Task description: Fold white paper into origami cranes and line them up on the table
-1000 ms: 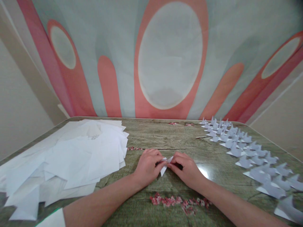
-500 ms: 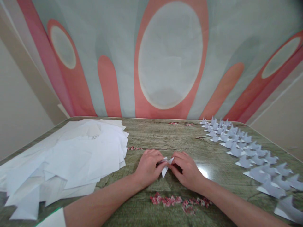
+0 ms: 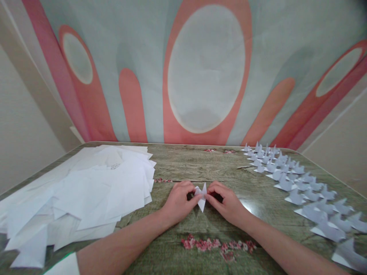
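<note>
Between my two hands, just above the middle of the table, is a small white folded-paper bird [image 3: 202, 202] with pointed tips, one facing up and one facing down. My left hand [image 3: 180, 199] pinches its left side between thumb and fingers. From the other side, my right hand [image 3: 226, 199] grips the paper near its centre with thumb and forefinger. Parts of the folds are hidden behind the fingertips.
A wide heap of loose white paper sheets [image 3: 97, 194] covers the table's left side. Rows of finished white paper birds [image 3: 295, 196] stand along the right. The wood-patterned table [image 3: 183, 160] carries printed pink flowers [image 3: 200, 243] and meets a painted wall [image 3: 151, 114].
The paper bird has turned between my fingers, and one pointed tip now stands upright. My right fingers have shifted slightly. Both hands stay in nearly the same place.
</note>
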Demonstrator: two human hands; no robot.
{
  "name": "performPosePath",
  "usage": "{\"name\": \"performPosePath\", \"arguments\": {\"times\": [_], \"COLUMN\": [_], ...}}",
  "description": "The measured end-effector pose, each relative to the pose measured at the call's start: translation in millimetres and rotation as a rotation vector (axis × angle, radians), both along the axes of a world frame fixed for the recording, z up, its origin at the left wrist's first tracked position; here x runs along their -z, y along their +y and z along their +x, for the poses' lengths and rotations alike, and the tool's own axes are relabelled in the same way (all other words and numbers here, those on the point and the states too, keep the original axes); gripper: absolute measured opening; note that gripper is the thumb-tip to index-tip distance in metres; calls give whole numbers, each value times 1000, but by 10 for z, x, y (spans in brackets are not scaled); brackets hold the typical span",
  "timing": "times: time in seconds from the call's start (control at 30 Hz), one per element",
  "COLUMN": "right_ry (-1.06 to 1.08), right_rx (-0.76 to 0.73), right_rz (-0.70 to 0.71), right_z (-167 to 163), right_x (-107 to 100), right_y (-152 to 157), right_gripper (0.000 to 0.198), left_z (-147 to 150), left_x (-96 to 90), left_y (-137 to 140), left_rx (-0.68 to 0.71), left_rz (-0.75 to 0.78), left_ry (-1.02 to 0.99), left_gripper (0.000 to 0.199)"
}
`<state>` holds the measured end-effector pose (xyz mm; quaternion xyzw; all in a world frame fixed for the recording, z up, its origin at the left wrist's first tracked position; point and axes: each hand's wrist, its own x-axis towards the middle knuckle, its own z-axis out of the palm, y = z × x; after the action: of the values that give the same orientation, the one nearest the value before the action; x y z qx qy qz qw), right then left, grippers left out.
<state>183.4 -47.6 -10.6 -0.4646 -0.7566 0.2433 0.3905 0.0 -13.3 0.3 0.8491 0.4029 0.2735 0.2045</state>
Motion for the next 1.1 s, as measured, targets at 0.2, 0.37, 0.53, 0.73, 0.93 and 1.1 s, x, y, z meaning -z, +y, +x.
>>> {"name": "performPosePath", "arguments": {"times": [0.2, 0.37, 0.53, 0.73, 0.93, 1.1], "right_ry": [-70, -27, 4, -69, -237, -266], "right_rx": [-7, 65, 171, 355, 331, 268], "right_rz": [36, 16, -13, 62, 88, 81], "right_z": [-17, 27, 118, 138, 39, 1], "right_x": [-12, 28, 99, 165, 68, 53], "right_y": [-23, 32, 124, 143, -2, -25], "right_gripper": [11, 12, 12, 11, 7, 8], "left_z": [-6, -13, -23, -29, -28, -29], "left_x": [-28, -44, -54, -20, -2, -20], "left_y": [-28, -31, -51, -62, -58, -71], "left_rx": [56, 50, 70, 53, 27, 67], "left_rz": [32, -2, -1, 21, 28, 28], "left_ry": [65, 37, 53, 55, 58, 69], "left_gripper": [20, 12, 19, 24, 24, 23]}}
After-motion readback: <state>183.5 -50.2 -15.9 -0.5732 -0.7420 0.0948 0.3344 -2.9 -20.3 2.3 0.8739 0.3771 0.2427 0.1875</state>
